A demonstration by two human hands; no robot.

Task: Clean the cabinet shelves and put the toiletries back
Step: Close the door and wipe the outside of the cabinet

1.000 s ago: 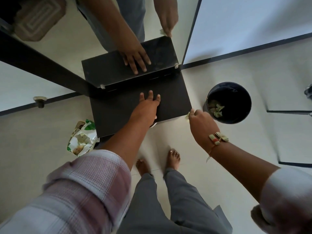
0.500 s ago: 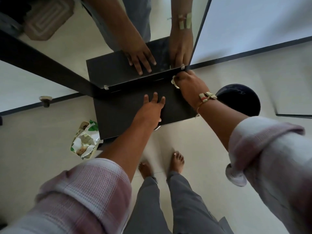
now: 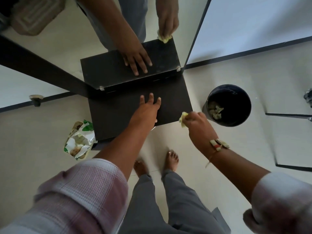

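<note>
A dark shelf [image 3: 118,115] juts out from a mirror [image 3: 70,48] that doubles it. My left hand [image 3: 145,110] rests flat on the shelf's middle, fingers straight and pointing at the mirror. My right hand [image 3: 195,122] grips a crumpled yellowish wipe [image 3: 183,118] at the shelf's front right corner. No toiletries show on the shelf.
A black bin [image 3: 243,97] with several used wipes in it stands on the pale floor right of the shelf. A green and white wipes pack [image 3: 81,141] lies left of the shelf, lower down. My bare feet [image 3: 172,159] stand below the shelf. A dark frame [image 3: 33,59] borders the mirror.
My right hand drew the wipe back from the shelf's rear right corner by the mirror to its front right corner. My left hand stayed flat on the shelf.
</note>
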